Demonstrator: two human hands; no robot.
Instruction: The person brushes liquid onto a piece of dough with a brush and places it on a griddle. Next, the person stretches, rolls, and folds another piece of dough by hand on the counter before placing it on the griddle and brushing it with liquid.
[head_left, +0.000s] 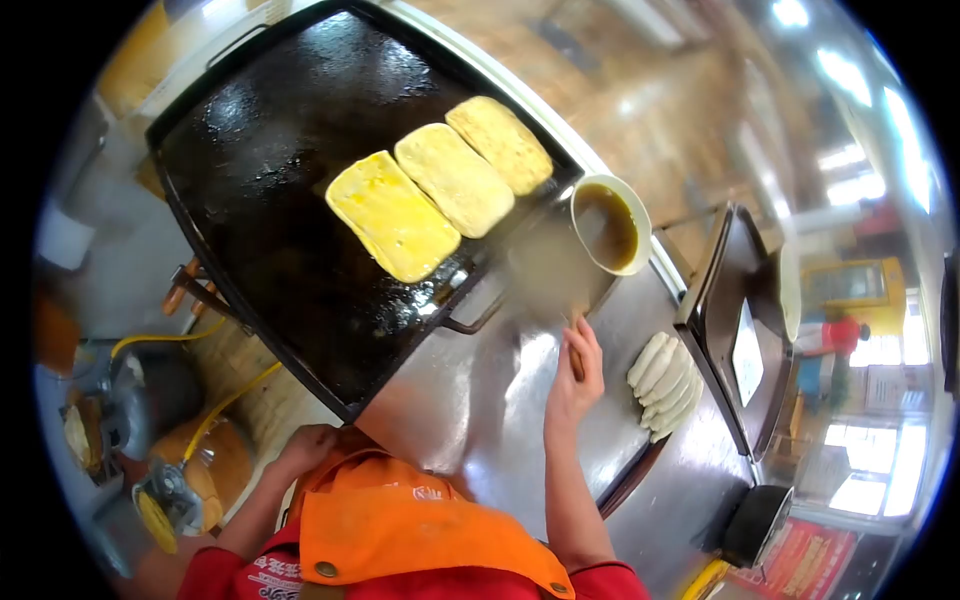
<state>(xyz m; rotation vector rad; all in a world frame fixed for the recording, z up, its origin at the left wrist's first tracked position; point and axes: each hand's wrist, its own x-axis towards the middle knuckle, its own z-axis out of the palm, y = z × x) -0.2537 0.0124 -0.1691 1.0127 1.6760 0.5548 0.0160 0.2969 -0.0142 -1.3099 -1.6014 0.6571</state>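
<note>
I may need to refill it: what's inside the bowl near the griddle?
The bowl holds a brown liquid, visible through its open top. The liquid hides the bottom, so I can't tell whether anything is sunk there.

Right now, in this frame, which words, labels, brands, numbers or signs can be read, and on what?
No text is clear enough to quote.
Orange apron: white mark, too small and blurred.
Red shirt: white lettering, blurred and slanted, unreadable.
Red sign at lower right: pale markings, too blurred.
Pale notice in the background: too small.
</note>
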